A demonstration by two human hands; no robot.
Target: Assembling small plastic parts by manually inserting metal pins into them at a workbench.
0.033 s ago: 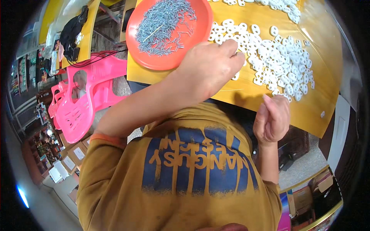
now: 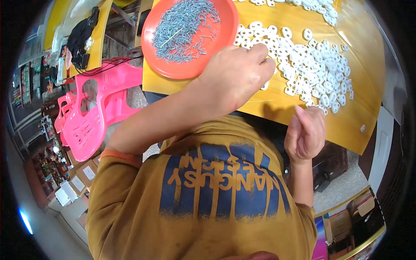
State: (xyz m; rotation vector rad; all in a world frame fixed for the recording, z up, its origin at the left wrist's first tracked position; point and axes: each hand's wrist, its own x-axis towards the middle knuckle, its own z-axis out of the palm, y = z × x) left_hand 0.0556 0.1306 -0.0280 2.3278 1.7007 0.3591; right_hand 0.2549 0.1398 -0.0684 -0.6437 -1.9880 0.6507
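My left hand [image 2: 238, 78] reaches across the near edge of the yellow table, its back toward me. Its fingers are curled beside the spread of small white plastic pieces with holes [image 2: 320, 65], and the fingertips are hidden. To its left sits a round red plate [image 2: 221, 47] heaped with small silvery screws [image 2: 182, 30]. My right hand [image 2: 307, 134] is raised at the table's near edge, close to the lower end of the white pieces. Its fingers are folded in toward the thumb; whatever they may hold does not show.
A thin pale stick [image 2: 260, 101] lies on the table [image 2: 355, 121] near its front edge. More white pieces [image 2: 320, 6] are at the far side. Left of the table stand pink plastic chairs [image 2: 86, 125]. Black cables [image 2: 108, 69] hang near a second yellow table. Cardboard boxes [image 2: 346, 221] lie lower right.
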